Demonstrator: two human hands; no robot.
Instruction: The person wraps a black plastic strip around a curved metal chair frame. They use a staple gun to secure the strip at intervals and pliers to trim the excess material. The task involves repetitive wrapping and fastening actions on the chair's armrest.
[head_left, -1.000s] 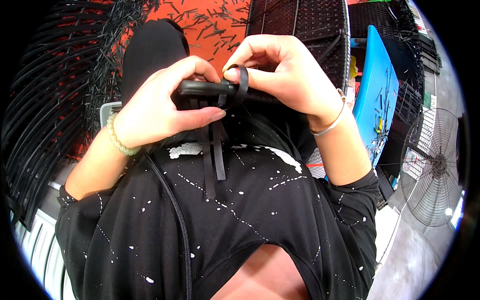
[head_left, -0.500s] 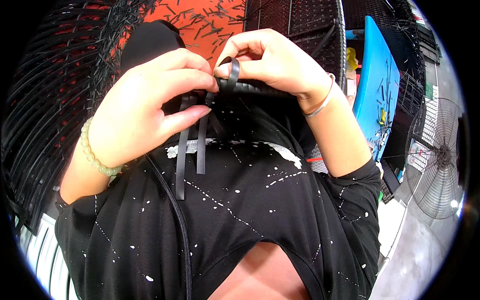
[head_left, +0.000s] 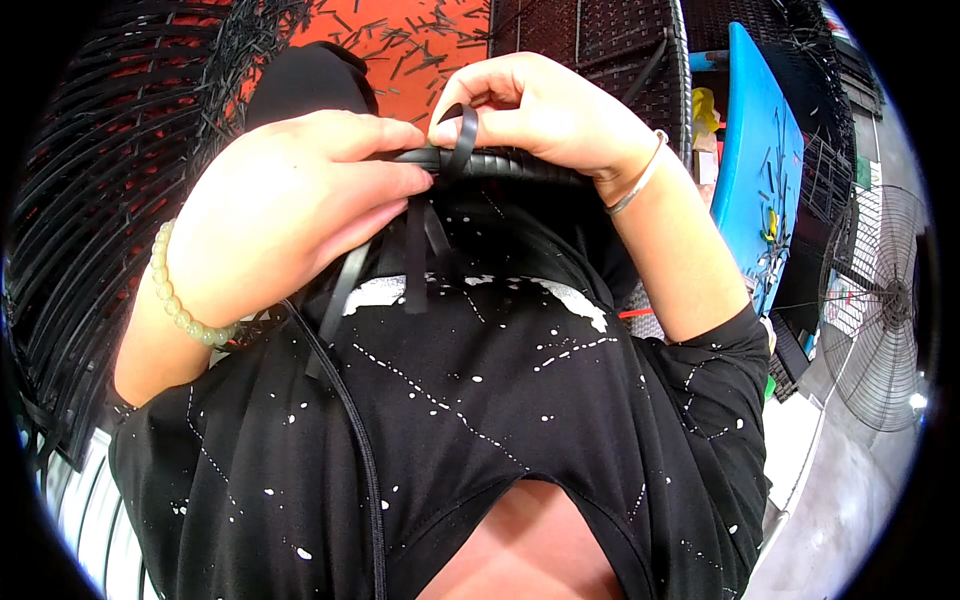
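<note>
A dark rod (head_left: 525, 165), wrapped with black strip, runs crosswise in front of my chest. My left hand (head_left: 285, 200) is closed on the rod's left part, index and middle fingertips on either side of it. Just to the right, a flat black plastic strip (head_left: 465, 140) stands up in a loop over the rod. The thumb and forefinger of my right hand (head_left: 550, 115) pinch this loop. Loose strip ends (head_left: 416, 265) hang below the left fingers against my black shirt. What lies under the left palm is hidden.
An orange surface (head_left: 390, 95) strewn with short black strip pieces lies ahead. Black woven panels (head_left: 590, 60) stand at the far right of it, curved black rods (head_left: 110, 200) at left. A blue board (head_left: 755, 150) and a fan (head_left: 885, 300) are on the right.
My left fingers have shifted from the hanging strip ends up onto the rod, and the thumb has tucked beneath. The strip ends have swung and hang higher. My right hand keeps its pinch.
</note>
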